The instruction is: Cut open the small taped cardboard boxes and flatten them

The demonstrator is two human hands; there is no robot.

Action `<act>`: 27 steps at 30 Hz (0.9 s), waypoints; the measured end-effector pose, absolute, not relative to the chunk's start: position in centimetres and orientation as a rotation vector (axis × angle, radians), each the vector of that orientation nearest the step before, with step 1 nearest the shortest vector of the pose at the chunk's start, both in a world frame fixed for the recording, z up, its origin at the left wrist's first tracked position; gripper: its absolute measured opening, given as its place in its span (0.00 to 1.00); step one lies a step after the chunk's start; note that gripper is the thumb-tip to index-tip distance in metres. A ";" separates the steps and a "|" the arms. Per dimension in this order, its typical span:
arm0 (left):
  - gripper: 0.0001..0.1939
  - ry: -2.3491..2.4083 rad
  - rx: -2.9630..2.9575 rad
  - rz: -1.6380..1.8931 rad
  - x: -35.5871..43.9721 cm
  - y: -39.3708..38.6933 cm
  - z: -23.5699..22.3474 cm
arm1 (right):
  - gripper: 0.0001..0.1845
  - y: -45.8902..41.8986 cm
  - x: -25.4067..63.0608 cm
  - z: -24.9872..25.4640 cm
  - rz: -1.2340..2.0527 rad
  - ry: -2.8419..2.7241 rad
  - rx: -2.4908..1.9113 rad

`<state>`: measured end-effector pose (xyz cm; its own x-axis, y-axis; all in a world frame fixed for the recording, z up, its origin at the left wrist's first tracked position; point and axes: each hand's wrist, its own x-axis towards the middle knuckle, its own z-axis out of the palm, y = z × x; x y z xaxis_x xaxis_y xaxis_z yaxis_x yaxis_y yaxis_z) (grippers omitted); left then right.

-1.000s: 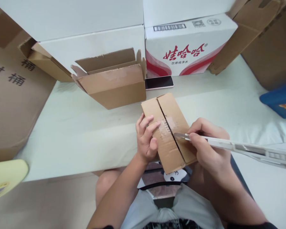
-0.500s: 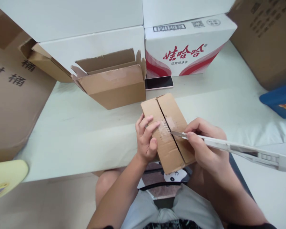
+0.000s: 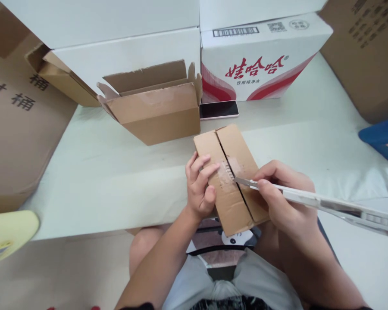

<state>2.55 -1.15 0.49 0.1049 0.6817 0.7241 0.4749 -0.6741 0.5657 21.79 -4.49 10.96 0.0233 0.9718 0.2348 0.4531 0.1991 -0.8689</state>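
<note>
Holding a small carton (image 3: 228, 206) at the near edge of the counter (image 3: 116, 185), the left hand (image 3: 200, 185) is pressed on its side; the right hand (image 3: 287, 198) pinches a white cutter (image 3: 326, 204), blade at the seam. Beyond, a phone (image 3: 219, 110) lies beside an open box (image 3: 161, 116).

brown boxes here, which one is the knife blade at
The small box in the left hand: the knife meets its centre seam; the other brown boxes stand farther off.
</note>
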 end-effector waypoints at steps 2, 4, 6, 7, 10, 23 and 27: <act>0.23 1.163 2.185 1.604 2.6 -1.1 0.5 | 0.11 -4.5 21.8 10.9 0.736 -1.571 -1.384; 0.23 1.161 2.181 1.601 2.6 -1.2 0.5 | 0.11 -4.6 21.8 10.9 0.745 -1.570 -1.381; 0.23 1.156 2.177 1.600 2.6 -1.2 0.6 | 0.11 -4.6 21.8 10.9 0.757 -1.556 -1.381; 0.22 1.155 2.177 1.596 2.5 -1.2 0.6 | 0.11 -4.6 21.8 10.9 0.764 -1.547 -1.382; 0.23 1.162 2.186 1.581 2.5 -1.3 0.6 | 0.11 -4.6 21.7 10.9 0.790 -1.520 -1.378; 0.23 1.151 2.162 1.578 2.4 -1.4 0.7 | 0.11 -5.2 22.5 9.9 0.908 -1.434 -1.350; 0.22 1.152 2.170 1.565 2.3 -1.4 0.6 | 0.11 -5.1 22.4 10.3 0.910 -1.450 -1.343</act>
